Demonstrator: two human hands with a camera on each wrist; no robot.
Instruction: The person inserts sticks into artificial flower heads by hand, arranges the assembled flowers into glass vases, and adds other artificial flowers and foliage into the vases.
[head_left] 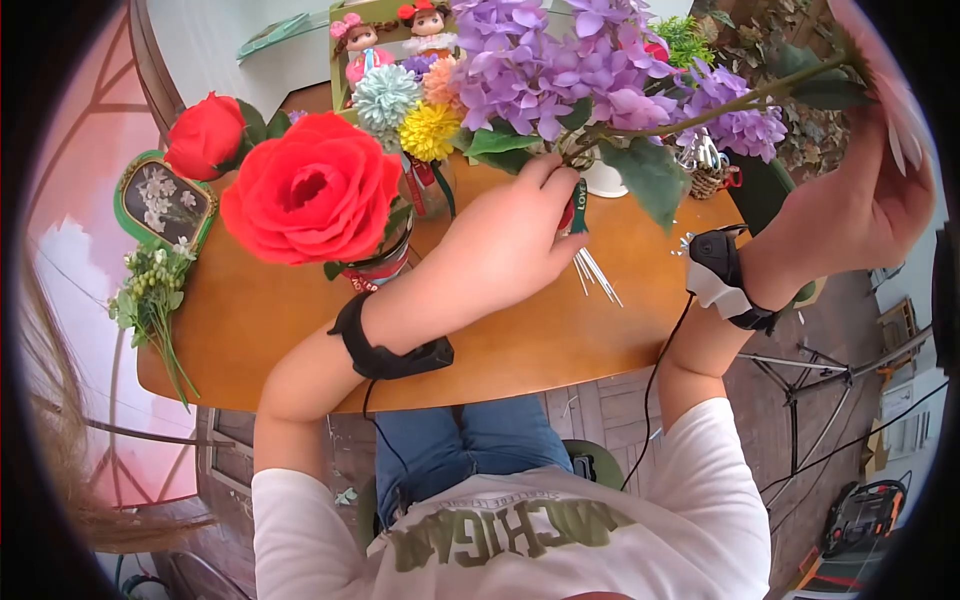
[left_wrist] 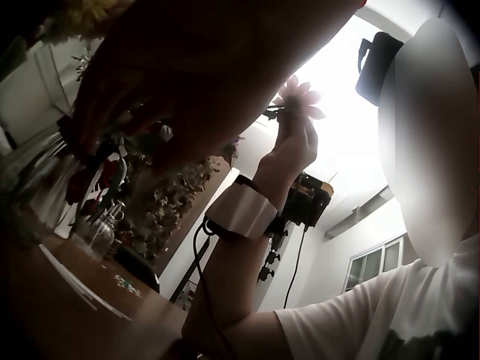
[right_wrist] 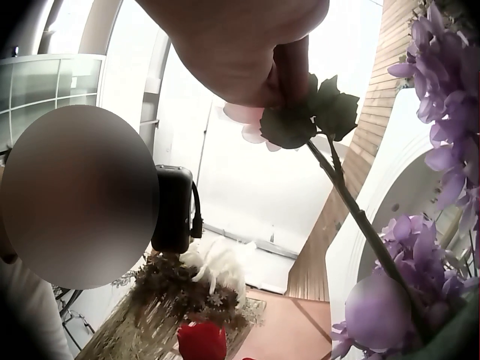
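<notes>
The left hand (head_left: 510,235) grips a small vase (head_left: 567,215) with a dark ribbon, its thumb on the near side. Purple flowers (head_left: 540,60) rise from that vase. High at the right, the right hand (head_left: 850,210) pinches a pink flower (head_left: 895,100) just below its head; its long green stem (head_left: 735,105) slants down to the vase mouth. Leaves and the stem (right_wrist: 364,221) show in the right wrist view; the stem's lower end is hidden. In the left wrist view, the left hand (left_wrist: 195,67) is dark and large, partly covering the vase.
A red rose (head_left: 310,190) in a jar stands left of the left forearm. Behind are yellow and blue blooms (head_left: 388,97) and two dolls (head_left: 430,30). White sticks (head_left: 598,277) lie by the vase. A framed picture (head_left: 165,200) and green sprigs (head_left: 150,300) are at the table's left edge.
</notes>
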